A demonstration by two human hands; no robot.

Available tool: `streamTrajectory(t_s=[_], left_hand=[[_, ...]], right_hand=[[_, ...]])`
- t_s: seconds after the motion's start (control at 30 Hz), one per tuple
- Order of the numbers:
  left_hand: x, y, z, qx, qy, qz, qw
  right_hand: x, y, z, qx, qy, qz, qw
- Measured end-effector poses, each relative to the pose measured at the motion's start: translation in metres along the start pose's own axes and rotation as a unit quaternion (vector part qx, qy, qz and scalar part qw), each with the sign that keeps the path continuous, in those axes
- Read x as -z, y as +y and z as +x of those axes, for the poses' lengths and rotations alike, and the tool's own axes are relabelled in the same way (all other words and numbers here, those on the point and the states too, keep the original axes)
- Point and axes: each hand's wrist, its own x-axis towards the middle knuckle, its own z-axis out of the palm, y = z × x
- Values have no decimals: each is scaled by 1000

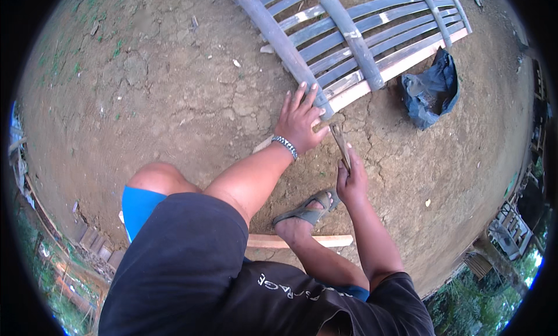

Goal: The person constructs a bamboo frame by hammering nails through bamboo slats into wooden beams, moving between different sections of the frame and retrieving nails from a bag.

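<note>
My left hand (pixel 301 122), with a beaded bracelet at the wrist, lies with fingers stretched over the near corner of a slatted panel (pixel 356 38). Its fingertips touch the end of the grey, pole-like rail (pixel 299 68). In my right hand (pixel 352 182), just to the right and nearer to me, is a narrow brown stick-like tool (pixel 340 145). The fingers are closed round its lower end, and its upper end points at the panel's corner. What kind of tool it is cannot be made out. A pale wooden strip (pixel 360 93) runs along the panel's near edge.
A crumpled dark plastic bag (pixel 430 92) stands open on the cracked dirt ground (pixel 174 74), right of the panel. My sandalled foot (pixel 311 211) rests below my hands, beside a pale wooden plank (pixel 334 241). Farther right is a slatted wooden object (pixel 511 231).
</note>
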Motion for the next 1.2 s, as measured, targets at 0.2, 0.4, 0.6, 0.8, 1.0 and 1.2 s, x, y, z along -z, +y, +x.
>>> streamTrajectory(t_s=[0.2, 0.4, 0.6, 0.8, 1.0, 1.2], left_hand=[[-6, -4, 2, -13, 25, 11, 1000], [-10, -3, 1, -15, 43, 4, 999], [-15, 1, 5, -19, 65, 34, 997], [-15, 0, 6, -28, 68, 18, 997], [-13, -2, 5, -21, 66, 23, 997], [-12, -1, 6, -24, 60, 26, 998]], right_hand=[[0, 0, 0, -57, 26, 10, 998], [-9, 13, -9, -173, 3, 51, 984], [-10, -4, -13, -163, -32, 37, 985], [-12, -13, -1, -88, 46, 97, 990], [-14, -15, 14, -129, -29, -31, 991], [-20, -6, 2, -81, 43, 84, 992]])
